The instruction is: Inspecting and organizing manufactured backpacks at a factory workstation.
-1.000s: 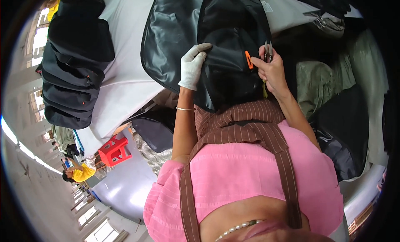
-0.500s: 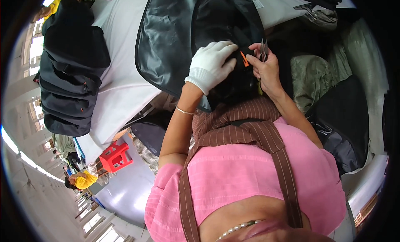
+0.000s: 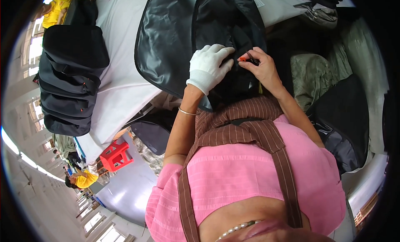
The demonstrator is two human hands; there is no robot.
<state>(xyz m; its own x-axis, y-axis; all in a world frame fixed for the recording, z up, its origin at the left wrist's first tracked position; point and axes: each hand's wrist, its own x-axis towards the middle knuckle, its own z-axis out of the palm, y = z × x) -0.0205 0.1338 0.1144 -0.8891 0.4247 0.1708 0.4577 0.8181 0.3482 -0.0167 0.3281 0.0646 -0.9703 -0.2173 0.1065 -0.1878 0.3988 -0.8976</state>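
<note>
A glossy black bag (image 3: 166, 38), apparently of coated cloth, lies spread on the table before me. My left hand (image 3: 208, 67), in a white knit glove, rests on it with bent fingers and seems to grip its cloth; the fingertips are partly lost against the black. Just to the right, my bare right hand (image 3: 264, 69) carries small thread snips (image 3: 253, 59) in its curled fingers. Its thumb and forefinger pinch a small orange tab (image 3: 242, 59) over the bag. The snips' blades are mostly hidden.
A row of finished-looking black bags (image 3: 73, 75) stands at the left on the white-covered table (image 3: 118, 71). More black bags (image 3: 341, 121) and olive cloth (image 3: 312, 77) lie at my right. A red stool (image 3: 116, 156) and people in yellow are farther off, left.
My right hand has moved slightly left and up, its thumb and forefinger now closed on the orange tab. The snips have turned from upright. My left hand has barely shifted.
</note>
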